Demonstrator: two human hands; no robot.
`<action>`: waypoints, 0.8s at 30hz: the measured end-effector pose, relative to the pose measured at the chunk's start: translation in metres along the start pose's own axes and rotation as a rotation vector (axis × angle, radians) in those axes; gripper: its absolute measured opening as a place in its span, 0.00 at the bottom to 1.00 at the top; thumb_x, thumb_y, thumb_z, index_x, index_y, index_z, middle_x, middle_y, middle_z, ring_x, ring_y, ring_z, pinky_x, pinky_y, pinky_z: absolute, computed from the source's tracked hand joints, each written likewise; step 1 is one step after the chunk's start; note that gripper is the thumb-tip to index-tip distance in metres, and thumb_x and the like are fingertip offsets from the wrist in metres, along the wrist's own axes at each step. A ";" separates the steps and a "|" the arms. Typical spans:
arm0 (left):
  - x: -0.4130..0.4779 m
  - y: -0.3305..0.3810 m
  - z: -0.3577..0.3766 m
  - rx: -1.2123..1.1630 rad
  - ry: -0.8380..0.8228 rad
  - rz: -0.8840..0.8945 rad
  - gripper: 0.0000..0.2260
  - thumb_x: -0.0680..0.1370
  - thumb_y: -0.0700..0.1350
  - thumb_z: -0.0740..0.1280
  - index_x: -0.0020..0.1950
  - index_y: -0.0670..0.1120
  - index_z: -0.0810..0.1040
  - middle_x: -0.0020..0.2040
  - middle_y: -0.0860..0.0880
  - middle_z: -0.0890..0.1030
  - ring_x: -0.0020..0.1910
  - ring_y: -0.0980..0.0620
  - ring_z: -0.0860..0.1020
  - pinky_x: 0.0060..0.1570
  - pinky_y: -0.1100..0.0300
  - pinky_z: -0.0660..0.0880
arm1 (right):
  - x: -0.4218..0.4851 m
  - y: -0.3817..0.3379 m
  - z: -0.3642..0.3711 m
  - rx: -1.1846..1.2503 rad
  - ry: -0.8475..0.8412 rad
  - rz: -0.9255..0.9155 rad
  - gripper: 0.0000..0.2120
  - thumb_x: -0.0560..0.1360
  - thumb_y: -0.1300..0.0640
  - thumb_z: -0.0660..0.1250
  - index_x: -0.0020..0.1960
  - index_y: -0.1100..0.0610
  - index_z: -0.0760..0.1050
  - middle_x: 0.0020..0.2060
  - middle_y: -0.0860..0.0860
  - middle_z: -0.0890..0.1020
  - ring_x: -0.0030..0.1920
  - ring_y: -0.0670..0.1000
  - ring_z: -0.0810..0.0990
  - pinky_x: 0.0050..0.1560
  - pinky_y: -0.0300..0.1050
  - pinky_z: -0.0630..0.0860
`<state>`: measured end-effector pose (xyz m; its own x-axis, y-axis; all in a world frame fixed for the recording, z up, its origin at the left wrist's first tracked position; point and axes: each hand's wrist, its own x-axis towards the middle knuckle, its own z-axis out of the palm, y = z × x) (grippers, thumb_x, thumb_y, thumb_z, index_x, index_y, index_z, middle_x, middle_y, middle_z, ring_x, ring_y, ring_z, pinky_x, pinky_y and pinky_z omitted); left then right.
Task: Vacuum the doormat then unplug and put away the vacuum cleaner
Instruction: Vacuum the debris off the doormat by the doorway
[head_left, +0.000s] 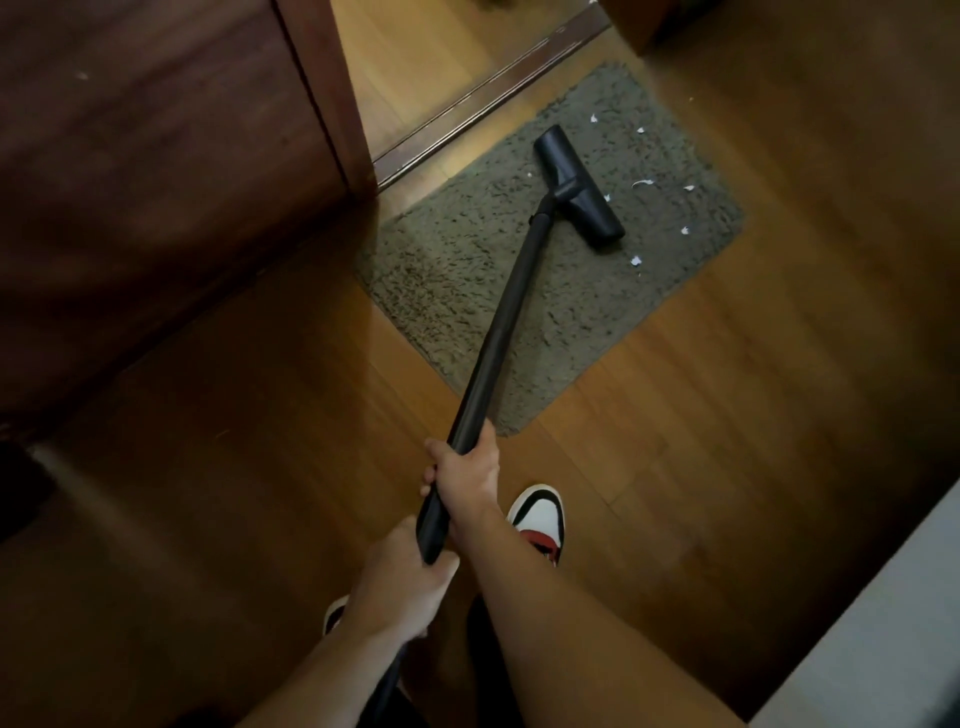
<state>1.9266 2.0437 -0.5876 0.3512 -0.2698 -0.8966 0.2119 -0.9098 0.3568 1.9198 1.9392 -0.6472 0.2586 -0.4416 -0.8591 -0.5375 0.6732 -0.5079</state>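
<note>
The vacuum's black floor head (579, 189) rests on the grey-green doormat (457, 275), right of its centre, among white scraps (635, 262). Your right hand (465, 467) grips the wand (511, 296) low on the tube; your left hand (400, 587) grips its near end. Around them: wooden floor (727, 389), dark door (156, 182) at left, red-and-white shoe (540, 519).

Dark wood panel (156, 182) walls off my 10 o'clock. Pale ledge (883, 623) blocks 4 o'clock. Bare floor (779, 389) open at 3 o'clock, past doormat (467, 270). Wand (497, 332) crosses my centre toward 1 o'clock.
</note>
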 end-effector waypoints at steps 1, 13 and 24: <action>0.002 0.010 0.002 -0.010 0.000 0.006 0.05 0.78 0.47 0.68 0.50 0.48 0.74 0.35 0.48 0.77 0.23 0.56 0.74 0.24 0.63 0.70 | 0.005 -0.007 -0.005 -0.001 0.005 0.003 0.25 0.80 0.65 0.67 0.70 0.49 0.63 0.39 0.56 0.74 0.27 0.48 0.73 0.28 0.43 0.74; 0.028 0.085 0.015 -0.041 -0.041 -0.017 0.04 0.78 0.46 0.67 0.50 0.49 0.73 0.35 0.45 0.78 0.22 0.51 0.77 0.22 0.62 0.73 | 0.042 -0.066 -0.044 0.001 0.050 0.021 0.28 0.80 0.64 0.67 0.75 0.50 0.61 0.42 0.56 0.75 0.27 0.48 0.74 0.28 0.43 0.76; 0.006 0.050 0.008 0.012 -0.037 0.007 0.05 0.78 0.46 0.67 0.52 0.48 0.73 0.36 0.46 0.79 0.23 0.53 0.77 0.22 0.62 0.73 | 0.015 -0.036 -0.032 0.016 0.079 0.038 0.31 0.79 0.65 0.67 0.78 0.53 0.59 0.40 0.55 0.76 0.25 0.47 0.74 0.29 0.44 0.76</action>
<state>1.9318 1.9938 -0.5769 0.3182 -0.2873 -0.9034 0.1986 -0.9116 0.3599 1.9173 1.8899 -0.6398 0.1737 -0.4602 -0.8706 -0.5326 0.6997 -0.4762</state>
